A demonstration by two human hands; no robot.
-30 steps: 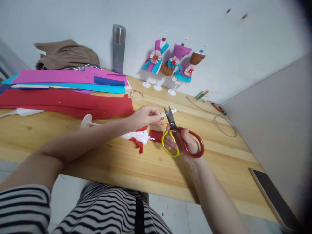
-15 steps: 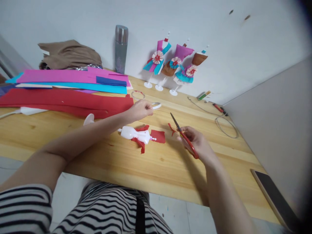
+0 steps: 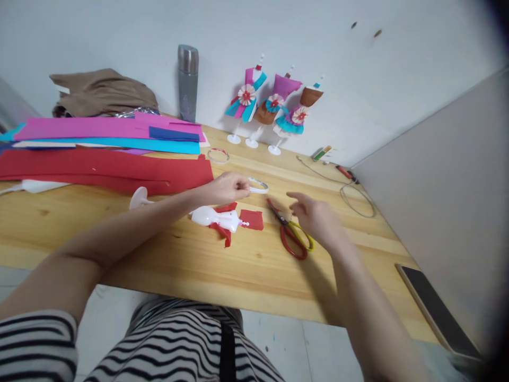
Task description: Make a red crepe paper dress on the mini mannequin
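My left hand (image 3: pixel 227 188) is closed in a pinch on a white tape roll (image 3: pixel 259 185) resting on the wooden table (image 3: pixel 246 265). My right hand (image 3: pixel 316 219) hovers open above the table, fingers spread, just right of the scissors (image 3: pixel 291 233) with one red and one yellow handle, which lie flat. A white plastic mannequin torso (image 3: pixel 214 217) lies on its side below my left hand, with red paper scraps (image 3: pixel 252 219) around it.
Long sheets of red, pink and blue paper (image 3: pixel 107 159) cover the table's left. Three dressed mini mannequins (image 3: pixel 274 103), a steel flask (image 3: pixel 187 82) and brown cloth (image 3: pixel 101 93) stand by the wall. A wire (image 3: pixel 356 199) and a dark tablet (image 3: pixel 435 313) are at the right.
My right hand has laid the scissors down on the table and let go. My left hand drew back with the tape roll and set it on the table.
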